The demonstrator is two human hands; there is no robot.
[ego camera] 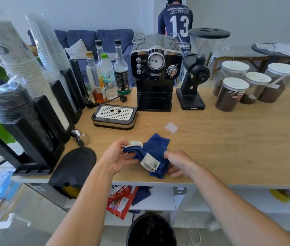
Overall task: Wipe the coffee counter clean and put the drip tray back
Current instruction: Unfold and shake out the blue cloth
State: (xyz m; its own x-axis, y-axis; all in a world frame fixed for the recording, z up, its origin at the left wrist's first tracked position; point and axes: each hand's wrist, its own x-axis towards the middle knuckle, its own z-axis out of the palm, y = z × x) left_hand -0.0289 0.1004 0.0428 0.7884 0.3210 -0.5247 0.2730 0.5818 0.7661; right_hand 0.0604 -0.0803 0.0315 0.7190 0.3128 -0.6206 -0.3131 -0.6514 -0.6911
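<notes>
**Cloth in both hands, drip tray off the machine**

While both hands work over the front edge, the wooden counter (229, 139) carries everything, left end to right end.

- Cup dispensers (39, 96): black rack at the left edge, stacks of paper and clear cups tilted back.
- Espresso machine (155, 73): back-centre of the counter, upright, base slot open with nothing in it.
- Grinder (196, 71): just beside the machine on its right.
- Four lidded jars (232, 94) of coffee: back right, clustered.
- Bottles (108, 73): back edge, left of the machine.
- Drip tray (115, 116): sitting on the counter to the front-left of the machine, apart from it, perforated grate up.
- Black mat (75, 164): front-left corner, overhanging the edge.
- Blue cloth (155, 150): bunched, at the front edge mid-counter, white labels showing.
- Left hand (118, 157): fingers curled, thumb and fingertips pinching the cloth's left end near a label.
- Right hand (179, 163): fingers closed around the cloth's right side, back of hand up.
- Tamper (81, 137): on its side near the rack, between the mat and the tray.
- White scrap (171, 127): on bare wood, between the cloth and the machine.
</notes>
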